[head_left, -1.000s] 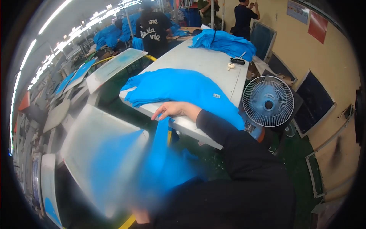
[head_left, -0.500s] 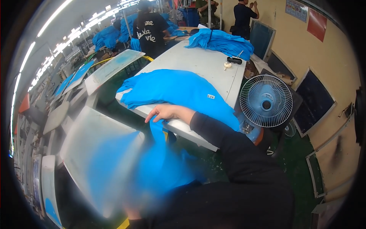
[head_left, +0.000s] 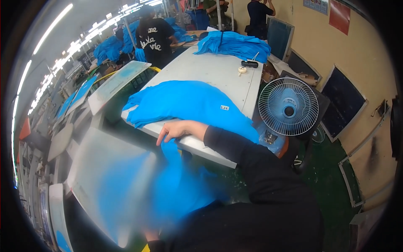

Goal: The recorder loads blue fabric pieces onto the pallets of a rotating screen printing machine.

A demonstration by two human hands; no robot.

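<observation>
My right hand (head_left: 178, 129) is at the near edge of the white table, closed on the upper end of a blue fabric piece (head_left: 171, 153). Its index finger points downward, and the cloth hangs below it into a blurred blue mass in front of my body. Just beyond that hand lies a stack of blue fabric pieces (head_left: 180, 98) with a small white label on top. Low in the picture, only a bit of my left hand (head_left: 152, 235) shows beside the pale printing board (head_left: 90, 168); blur hides its fingers.
The white table (head_left: 176, 67) bears another blue fabric bundle (head_left: 235, 45) at its far end, near a black object (head_left: 249, 64). A standing fan (head_left: 289, 110) is on the right. Several tilted boards (head_left: 119, 82) line the left. A co-worker in black (head_left: 155, 38) stands beyond.
The whole view has shifted slightly, with table and fan now farther left in the picture. My right hand still has the cloth at the table edge.
</observation>
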